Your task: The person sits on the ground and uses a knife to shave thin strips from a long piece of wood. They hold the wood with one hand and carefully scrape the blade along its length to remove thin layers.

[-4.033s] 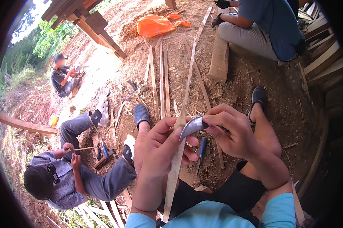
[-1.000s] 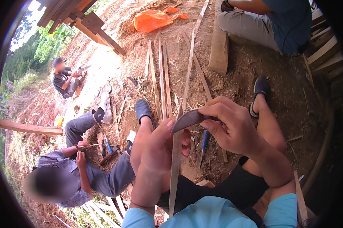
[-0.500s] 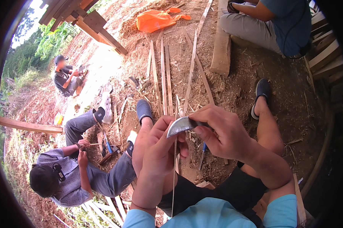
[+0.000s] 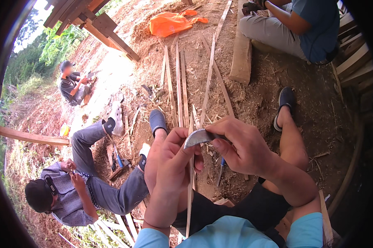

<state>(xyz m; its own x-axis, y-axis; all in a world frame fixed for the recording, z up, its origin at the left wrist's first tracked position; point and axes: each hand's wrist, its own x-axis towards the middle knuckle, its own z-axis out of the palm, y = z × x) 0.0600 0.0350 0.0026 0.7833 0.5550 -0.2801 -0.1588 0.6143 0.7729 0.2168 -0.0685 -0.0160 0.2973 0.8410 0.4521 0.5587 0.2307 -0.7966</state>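
Observation:
My left hand is closed around a long, thin pale wood strip, which runs upright between its fingers down toward my lap. My right hand grips a short knife with a curved grey blade; most of its handle is hidden by the fingers. The blade lies across the strip's upper part, close against my left thumb. Whether the edge is cutting into the wood cannot be made out.
Several long strips lie on the dirt ahead, beside a thick wooden beam. A blue-handled tool is below my right hand. An orange bag lies farther off. Co-workers sit at left, far left and upper right.
The strip now shows a broader face below my left hand, and its tip shows above the blade. My hands barely move. The co-worker at left has drawn both hands toward their chest.

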